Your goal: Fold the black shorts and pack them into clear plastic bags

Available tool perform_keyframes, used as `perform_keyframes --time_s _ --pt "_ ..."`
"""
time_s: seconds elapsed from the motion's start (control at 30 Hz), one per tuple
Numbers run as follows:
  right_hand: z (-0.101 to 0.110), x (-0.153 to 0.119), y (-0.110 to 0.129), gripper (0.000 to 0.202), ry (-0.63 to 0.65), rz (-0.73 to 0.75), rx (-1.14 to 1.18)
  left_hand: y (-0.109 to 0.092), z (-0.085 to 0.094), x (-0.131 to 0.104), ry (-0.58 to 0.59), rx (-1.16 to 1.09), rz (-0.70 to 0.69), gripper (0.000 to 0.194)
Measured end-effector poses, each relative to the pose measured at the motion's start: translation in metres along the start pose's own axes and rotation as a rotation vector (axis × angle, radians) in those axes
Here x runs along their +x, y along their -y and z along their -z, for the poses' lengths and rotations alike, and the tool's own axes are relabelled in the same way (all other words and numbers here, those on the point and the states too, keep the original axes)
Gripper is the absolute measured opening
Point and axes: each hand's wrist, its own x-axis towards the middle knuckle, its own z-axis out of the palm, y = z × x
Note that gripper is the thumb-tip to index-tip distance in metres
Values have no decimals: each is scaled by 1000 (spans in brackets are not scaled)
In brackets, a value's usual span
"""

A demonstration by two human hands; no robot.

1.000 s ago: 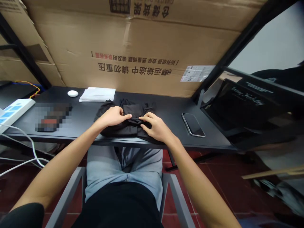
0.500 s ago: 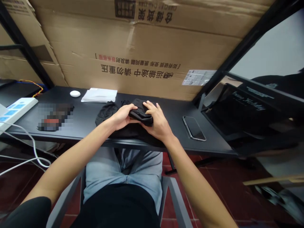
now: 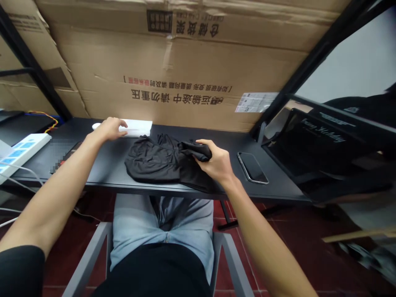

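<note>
A crumpled black fabric item (image 3: 154, 159), with gathered folds, lies on the black desk in front of me; whether it is a garment or a bag I cannot tell. My right hand (image 3: 215, 161) grips a folded part of it at the right end, thumb on top and fingers underneath. At the back left, my left hand (image 3: 111, 128) is held with fingers apart over the near left end of a white flat stack (image 3: 137, 128), perhaps paper or plastic sleeves. Whether it touches the stack I cannot tell. The hand partly covers a small white rounded object (image 3: 96, 126).
A phone (image 3: 253, 168) lies on the desk (image 3: 105, 165) to the right. At the left are a white power strip (image 3: 23, 152) with cables and a partly blurred dark object (image 3: 69, 154). Cardboard (image 3: 173, 57) stands along the back; a black bag (image 3: 315, 152) is at the right.
My left hand has let go of the black fabric and moved left and back to the white stack. My right hand keeps hold, slightly farther right, and more of the fabric shows.
</note>
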Motion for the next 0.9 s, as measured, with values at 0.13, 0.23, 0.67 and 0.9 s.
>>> perform_keyframes --time_s 0.13,0.23,0.67,0.9 --pt "-7 1 8 63 108 -22 96 -1 -12 0 16 81 -8 41" --pt "-11 1 11 56 242 14 139 -13 -5 -9 -57 107 -7 37" --pt "45 -7 -9 42 -307 -15 -32 -199 -5 -123 -1 22 -524 27" --pt "41 -19 5 41 -362 -34 -54 -195 -30 -121 116 -101 -467 40"
